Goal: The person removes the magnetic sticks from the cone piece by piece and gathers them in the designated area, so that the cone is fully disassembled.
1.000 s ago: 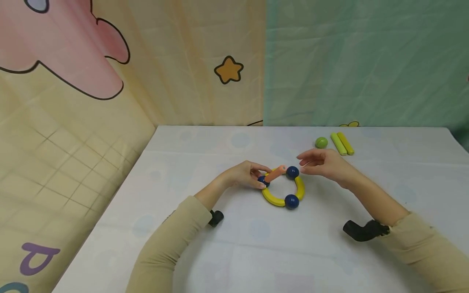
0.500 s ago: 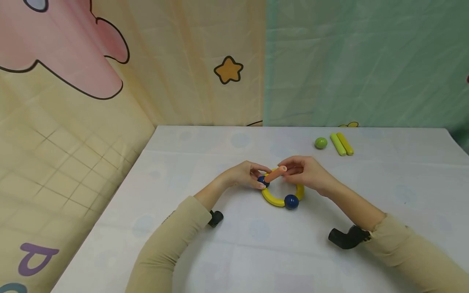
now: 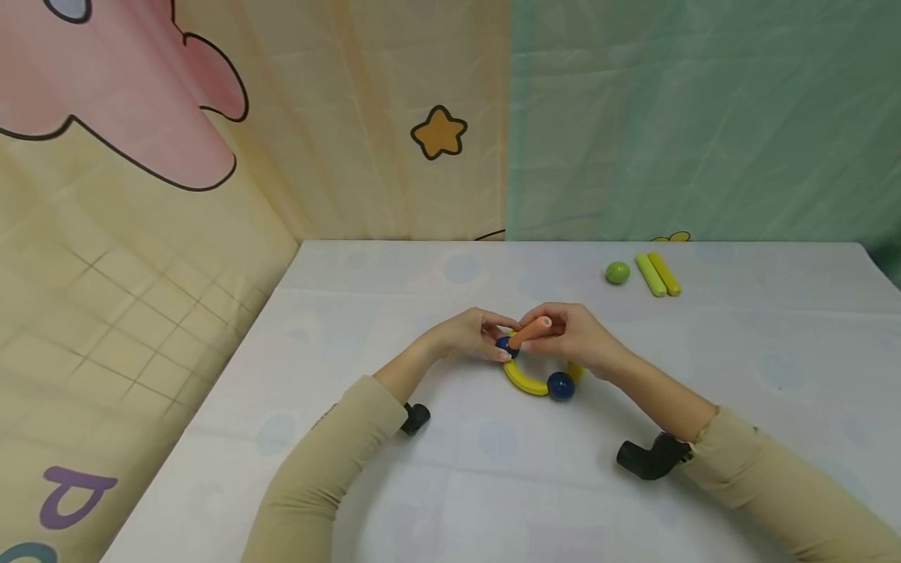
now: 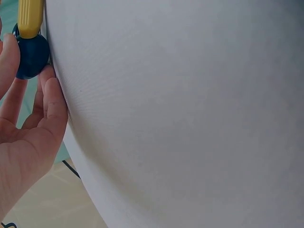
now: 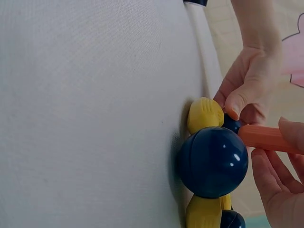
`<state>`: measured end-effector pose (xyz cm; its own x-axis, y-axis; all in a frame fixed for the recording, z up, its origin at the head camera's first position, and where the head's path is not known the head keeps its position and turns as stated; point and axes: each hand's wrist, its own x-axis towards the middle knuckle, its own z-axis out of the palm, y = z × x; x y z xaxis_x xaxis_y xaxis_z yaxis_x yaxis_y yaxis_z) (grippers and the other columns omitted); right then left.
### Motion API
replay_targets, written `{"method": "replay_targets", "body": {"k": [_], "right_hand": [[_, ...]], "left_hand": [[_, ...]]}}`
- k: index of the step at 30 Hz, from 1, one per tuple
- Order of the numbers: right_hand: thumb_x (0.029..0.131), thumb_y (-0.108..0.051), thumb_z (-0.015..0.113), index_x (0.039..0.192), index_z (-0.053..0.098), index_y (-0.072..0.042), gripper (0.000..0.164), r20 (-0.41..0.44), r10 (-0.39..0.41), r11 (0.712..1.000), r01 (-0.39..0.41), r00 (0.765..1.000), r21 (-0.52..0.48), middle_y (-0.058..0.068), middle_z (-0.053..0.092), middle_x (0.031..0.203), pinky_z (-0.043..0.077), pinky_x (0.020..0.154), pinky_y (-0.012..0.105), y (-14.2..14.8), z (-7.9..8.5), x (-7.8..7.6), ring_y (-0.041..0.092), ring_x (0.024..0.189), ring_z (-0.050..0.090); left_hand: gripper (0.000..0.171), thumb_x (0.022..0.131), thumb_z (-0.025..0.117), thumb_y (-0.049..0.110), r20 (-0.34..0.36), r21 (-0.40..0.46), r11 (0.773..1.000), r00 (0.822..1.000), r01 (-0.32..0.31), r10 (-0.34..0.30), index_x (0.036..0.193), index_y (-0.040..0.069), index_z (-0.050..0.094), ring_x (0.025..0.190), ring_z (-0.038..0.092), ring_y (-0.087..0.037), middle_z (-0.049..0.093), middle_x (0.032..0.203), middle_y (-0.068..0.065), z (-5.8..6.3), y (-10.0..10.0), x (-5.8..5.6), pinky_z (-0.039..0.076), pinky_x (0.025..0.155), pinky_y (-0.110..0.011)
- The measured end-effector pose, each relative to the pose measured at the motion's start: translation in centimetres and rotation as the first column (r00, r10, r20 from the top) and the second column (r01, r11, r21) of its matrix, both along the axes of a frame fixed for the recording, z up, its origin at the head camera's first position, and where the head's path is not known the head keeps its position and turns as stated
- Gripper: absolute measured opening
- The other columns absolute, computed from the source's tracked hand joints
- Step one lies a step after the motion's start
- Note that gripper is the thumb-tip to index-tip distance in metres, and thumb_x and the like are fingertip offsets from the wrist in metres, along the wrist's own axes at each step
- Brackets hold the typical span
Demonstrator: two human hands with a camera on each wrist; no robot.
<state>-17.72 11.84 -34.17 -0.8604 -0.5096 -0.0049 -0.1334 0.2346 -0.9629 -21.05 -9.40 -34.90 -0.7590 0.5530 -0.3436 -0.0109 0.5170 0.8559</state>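
Observation:
Yellow curved bars (image 3: 526, 381) and blue balls (image 3: 561, 386) form a ring on the table. My left hand (image 3: 470, 335) holds the ring's left blue ball (image 4: 33, 56) between thumb and fingers. From that ball an orange rod (image 3: 531, 331) sticks up at a slant. My right hand (image 3: 573, 336) pinches the rod, with its thumb on one side and fingers on the other in the right wrist view. It hides the ring's far right part in the head view. A big blue ball (image 5: 213, 161) sits closest in the right wrist view.
Farther back on the white table (image 3: 450, 485) lie a green ball (image 3: 617, 272), a light green rod (image 3: 650, 275) and a yellow rod (image 3: 665, 274). A printed curtain (image 3: 366, 117) hangs behind the table's back edge.
My right hand has moved left from beside the ring's far right ball to the orange rod and now pinches it. The left hand has stayed on its ball.

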Motion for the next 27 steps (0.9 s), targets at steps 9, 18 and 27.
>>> {"method": "replay_targets", "body": {"k": [9,18,27], "right_hand": [[0.083,-0.005,0.069,0.111,0.056,0.007,0.033,0.031,-0.042,0.998,0.043,0.999,-0.046,0.017,0.065,0.101,0.049,0.079,0.023,-0.4,-0.2,0.1,0.019,0.09,0.064],[0.091,-0.005,0.06,0.111,0.056,0.006,0.024,-0.049,-0.029,0.998,0.026,0.998,-0.059,0.018,0.061,0.103,0.049,0.08,0.025,-0.9,-0.4,-0.1,0.03,0.094,0.059],[0.094,-0.012,0.055,0.111,0.051,0.005,0.024,-0.027,-0.002,0.996,-0.001,1.0,-0.092,0.021,0.061,0.099,0.049,0.083,0.042,-1.6,-0.5,-0.1,0.031,0.095,0.058]], "left_hand": [[0.055,0.078,0.074,0.002,0.005,0.002,1.0,1.0,-0.014,0.014,0.129,0.007,0.056,0.084,0.058,-0.014,0.063,0.099,-0.008,-0.1,0.0,-0.1,0.047,0.08,-0.023],[0.055,0.077,0.075,0.003,-0.024,-0.012,1.0,1.0,-0.005,0.004,0.128,0.006,0.056,0.084,0.054,-0.013,0.062,0.097,-0.007,-0.2,0.1,-0.1,0.046,0.076,-0.021],[0.056,0.076,0.076,0.004,-0.049,-0.02,1.0,0.999,-0.003,0.002,0.129,0.006,0.056,0.085,0.054,-0.015,0.062,0.097,-0.007,-0.2,0.1,-0.1,0.045,0.075,-0.021]]}}
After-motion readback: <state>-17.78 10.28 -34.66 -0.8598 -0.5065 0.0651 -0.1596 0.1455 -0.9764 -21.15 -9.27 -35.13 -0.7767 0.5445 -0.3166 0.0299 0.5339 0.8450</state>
